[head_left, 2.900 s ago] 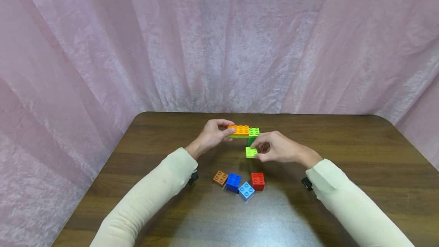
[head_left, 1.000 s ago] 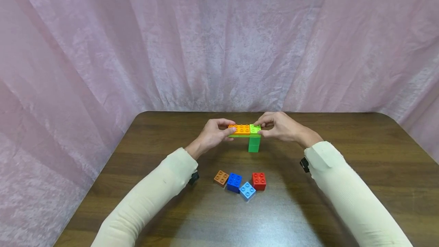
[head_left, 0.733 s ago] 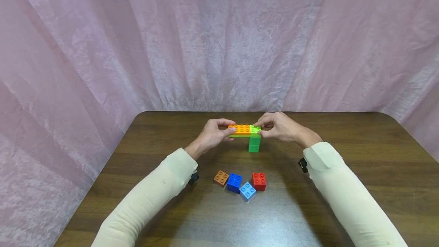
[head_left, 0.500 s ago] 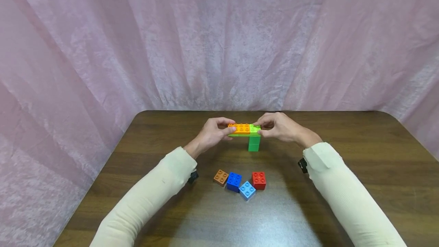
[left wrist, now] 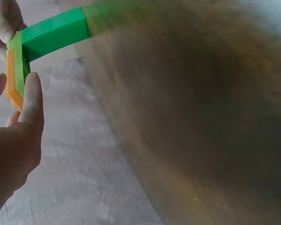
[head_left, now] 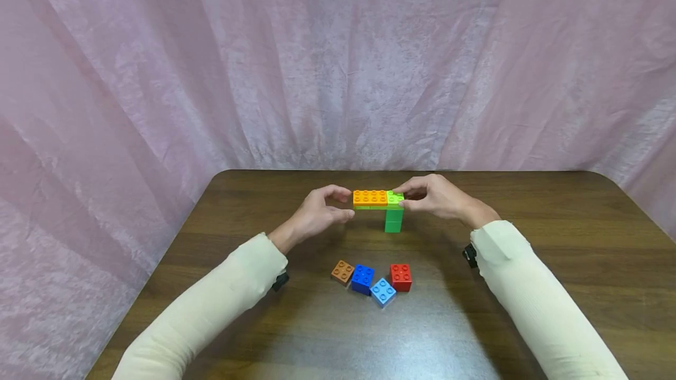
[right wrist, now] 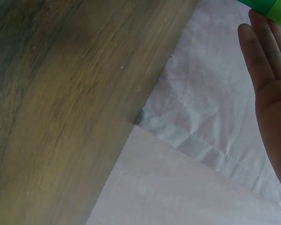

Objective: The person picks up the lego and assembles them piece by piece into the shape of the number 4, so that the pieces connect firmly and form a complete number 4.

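A built piece stands on the table: green bricks [head_left: 393, 220] form an upright column, and a flat beam runs left from its top. On the beam lies an orange brick [head_left: 369, 197], with a lime green brick [head_left: 392, 198] beside it over the column. My right hand [head_left: 440, 197] pinches the lime green brick between thumb and fingers. My left hand [head_left: 318, 213] is just left of the orange brick's end, thumb and fingers spread apart, holding nothing. In the left wrist view the green column [left wrist: 56, 33] and the orange edge [left wrist: 11, 77] show near the left fingertips.
Nearer on the wooden table [head_left: 253, 321] lie a brown brick [head_left: 342, 272], a blue brick [head_left: 362, 279], a light blue brick [head_left: 382, 292] and a red brick [head_left: 401, 277]. A pink curtain [head_left: 338, 63] hangs behind the table's far edge.
My right hand carried the lime green brick up onto the beam's right end and still pinches it there. My left hand has let go of the orange brick and drawn slightly left.
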Demonstrator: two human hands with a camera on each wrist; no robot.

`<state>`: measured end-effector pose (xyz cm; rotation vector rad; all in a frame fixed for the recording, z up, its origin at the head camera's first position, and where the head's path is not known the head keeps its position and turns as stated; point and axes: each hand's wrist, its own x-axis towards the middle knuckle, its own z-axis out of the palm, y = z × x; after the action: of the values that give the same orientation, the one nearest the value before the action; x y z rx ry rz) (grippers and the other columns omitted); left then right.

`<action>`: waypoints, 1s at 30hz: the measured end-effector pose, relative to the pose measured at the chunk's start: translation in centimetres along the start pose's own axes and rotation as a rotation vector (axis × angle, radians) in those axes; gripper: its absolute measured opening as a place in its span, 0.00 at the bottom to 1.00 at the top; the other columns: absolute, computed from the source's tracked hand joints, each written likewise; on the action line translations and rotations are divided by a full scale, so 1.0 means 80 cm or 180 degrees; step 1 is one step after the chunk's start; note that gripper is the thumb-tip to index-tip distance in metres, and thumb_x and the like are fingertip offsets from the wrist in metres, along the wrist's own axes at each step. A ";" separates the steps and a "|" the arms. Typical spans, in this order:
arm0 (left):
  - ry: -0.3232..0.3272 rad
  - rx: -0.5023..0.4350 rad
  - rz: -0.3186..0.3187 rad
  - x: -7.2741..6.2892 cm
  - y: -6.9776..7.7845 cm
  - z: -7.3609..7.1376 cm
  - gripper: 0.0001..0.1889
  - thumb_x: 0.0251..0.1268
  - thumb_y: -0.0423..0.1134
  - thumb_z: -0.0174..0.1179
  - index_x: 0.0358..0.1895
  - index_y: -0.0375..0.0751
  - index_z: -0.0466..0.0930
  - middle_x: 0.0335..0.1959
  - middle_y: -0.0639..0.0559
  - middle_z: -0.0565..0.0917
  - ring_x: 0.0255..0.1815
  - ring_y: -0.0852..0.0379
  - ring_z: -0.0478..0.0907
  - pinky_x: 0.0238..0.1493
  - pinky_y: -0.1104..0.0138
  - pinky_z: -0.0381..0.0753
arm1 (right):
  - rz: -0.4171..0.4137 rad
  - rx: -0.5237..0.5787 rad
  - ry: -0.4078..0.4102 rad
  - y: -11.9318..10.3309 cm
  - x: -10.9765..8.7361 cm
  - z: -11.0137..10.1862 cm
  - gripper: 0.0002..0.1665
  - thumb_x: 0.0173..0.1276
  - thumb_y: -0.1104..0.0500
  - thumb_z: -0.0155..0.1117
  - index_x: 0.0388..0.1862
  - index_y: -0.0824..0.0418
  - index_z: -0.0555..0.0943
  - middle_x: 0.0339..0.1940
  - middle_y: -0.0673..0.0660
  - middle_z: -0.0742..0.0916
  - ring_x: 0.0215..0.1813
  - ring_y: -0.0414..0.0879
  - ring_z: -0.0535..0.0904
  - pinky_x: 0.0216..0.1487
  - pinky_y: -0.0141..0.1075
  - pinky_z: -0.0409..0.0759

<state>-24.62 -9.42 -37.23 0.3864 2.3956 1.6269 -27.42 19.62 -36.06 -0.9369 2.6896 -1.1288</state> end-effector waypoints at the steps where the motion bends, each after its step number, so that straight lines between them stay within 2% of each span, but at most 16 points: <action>1: -0.0027 -0.0027 0.0030 -0.003 -0.002 0.000 0.21 0.62 0.30 0.68 0.58 0.33 0.76 0.53 0.40 0.78 0.43 0.51 0.85 0.47 0.60 0.84 | 0.0012 0.0001 -0.0009 0.000 0.000 -0.001 0.18 0.65 0.63 0.71 0.54 0.62 0.86 0.49 0.56 0.88 0.45 0.46 0.82 0.46 0.40 0.82; 4: -0.0198 0.0065 0.0161 -0.011 -0.006 0.001 0.16 0.62 0.29 0.69 0.51 0.30 0.78 0.46 0.41 0.81 0.40 0.54 0.84 0.46 0.63 0.84 | 0.0074 0.0001 -0.0042 0.002 0.000 -0.002 0.19 0.65 0.62 0.72 0.55 0.61 0.86 0.49 0.56 0.88 0.44 0.47 0.82 0.47 0.40 0.81; 8: -0.0643 0.0274 0.0319 -0.021 -0.011 0.006 0.14 0.61 0.30 0.70 0.47 0.27 0.82 0.41 0.42 0.86 0.39 0.57 0.83 0.45 0.68 0.83 | 0.0153 0.0033 -0.0087 0.005 0.000 -0.003 0.20 0.66 0.59 0.72 0.56 0.60 0.85 0.51 0.57 0.88 0.45 0.47 0.81 0.48 0.42 0.81; 12: -0.1172 0.0233 0.0387 -0.029 -0.015 0.011 0.16 0.60 0.29 0.70 0.49 0.24 0.82 0.46 0.36 0.85 0.45 0.53 0.85 0.49 0.66 0.83 | 0.0146 0.0065 -0.0094 0.005 0.000 -0.003 0.21 0.66 0.58 0.72 0.57 0.61 0.85 0.51 0.57 0.88 0.45 0.47 0.82 0.49 0.42 0.81; 15: -0.1432 0.0350 0.0417 -0.033 -0.016 0.014 0.17 0.59 0.30 0.72 0.49 0.26 0.83 0.48 0.36 0.85 0.50 0.49 0.84 0.53 0.63 0.82 | 0.0125 0.0093 -0.0094 0.005 0.001 -0.002 0.21 0.66 0.59 0.72 0.58 0.62 0.84 0.51 0.57 0.88 0.46 0.47 0.83 0.48 0.41 0.82; 18: -0.1571 0.0587 0.0466 -0.037 -0.016 0.017 0.18 0.57 0.32 0.74 0.50 0.29 0.84 0.49 0.41 0.86 0.53 0.49 0.83 0.58 0.61 0.79 | 0.0108 0.0126 -0.0099 0.004 0.001 -0.001 0.21 0.66 0.60 0.72 0.58 0.63 0.84 0.51 0.58 0.88 0.48 0.47 0.84 0.49 0.40 0.82; 21: -0.1650 0.0854 0.0530 -0.040 -0.016 0.021 0.21 0.53 0.34 0.77 0.50 0.32 0.84 0.48 0.46 0.87 0.52 0.55 0.82 0.59 0.62 0.78 | 0.0117 0.0113 -0.0101 0.003 0.001 -0.001 0.22 0.66 0.60 0.72 0.58 0.63 0.84 0.51 0.58 0.88 0.47 0.47 0.84 0.49 0.39 0.82; 25: -0.1717 0.1109 0.0555 -0.042 -0.017 0.025 0.22 0.49 0.35 0.79 0.50 0.37 0.85 0.46 0.53 0.87 0.46 0.61 0.82 0.53 0.68 0.80 | 0.0196 0.0081 -0.0128 0.004 -0.001 -0.002 0.23 0.67 0.58 0.71 0.60 0.62 0.83 0.52 0.58 0.88 0.46 0.47 0.82 0.48 0.41 0.81; 30: -0.1771 0.1269 0.0561 -0.042 -0.015 0.027 0.20 0.50 0.35 0.79 0.48 0.40 0.86 0.42 0.58 0.87 0.42 0.60 0.81 0.48 0.71 0.80 | 0.0291 0.0132 -0.0160 0.008 -0.002 -0.001 0.25 0.68 0.56 0.70 0.62 0.62 0.81 0.55 0.59 0.87 0.50 0.47 0.83 0.50 0.42 0.82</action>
<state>-20.86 -9.04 -39.00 0.9952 2.2619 0.9083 -27.62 20.11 -36.42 -0.8158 2.6292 -1.1228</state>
